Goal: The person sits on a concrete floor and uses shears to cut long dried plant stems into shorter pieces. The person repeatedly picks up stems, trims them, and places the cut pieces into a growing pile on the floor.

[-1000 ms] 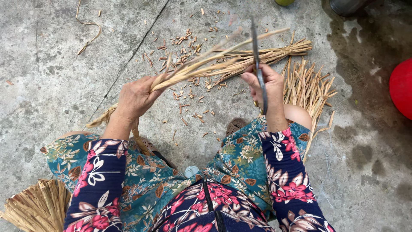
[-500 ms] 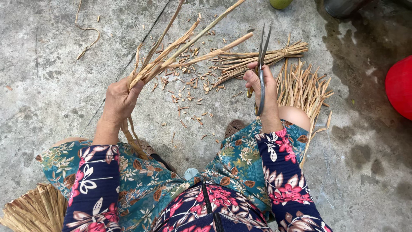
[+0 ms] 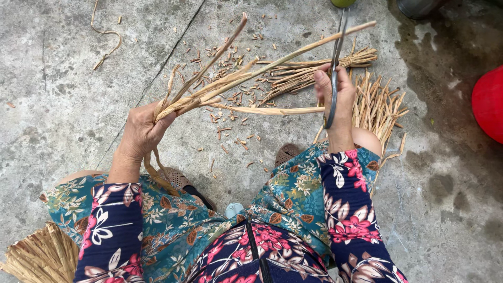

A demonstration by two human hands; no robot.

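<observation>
left hand [image 3: 141, 131] clenched on the base of a bundle of dried stalks [image 3: 230, 84], whose long axis fans up and to the right from that grip toward the right hand [image 3: 335, 91], which grasps scissors [image 3: 334, 68] upright, one stalk tip touching it; cut bits on the concrete floor [image 3: 63, 94].

No packages, labels, signs or screens anywhere on the concrete ground [image 3: 68, 105].
</observation>
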